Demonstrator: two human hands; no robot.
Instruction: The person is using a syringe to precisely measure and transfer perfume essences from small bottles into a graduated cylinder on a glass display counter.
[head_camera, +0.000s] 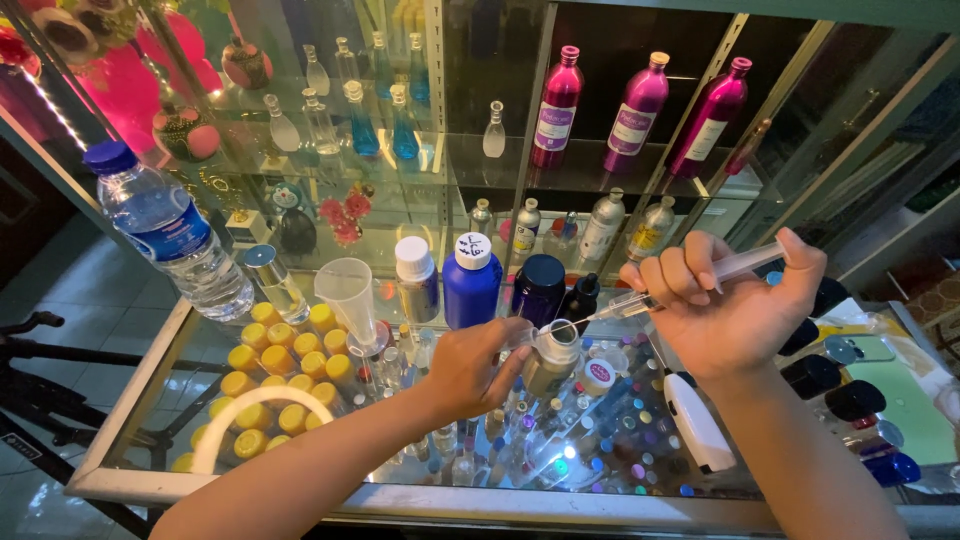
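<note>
Small bottle near the middle of the glass desk — gripped by the left hand, fingers closed round its neck. Right hand wraps a syringe, thumb on the plunger, needle at the bottle mouth. Behind: blue bottle, clear funnel. Toward the left edge — yellow caps, water bottle.

Place: a small perfume shop counter.
Counter: glass display case packed with tiny vials and yellow-capped bottles.
Shelves: magenta metal bottles and clear glass flasks line the glass shelving behind.
</note>
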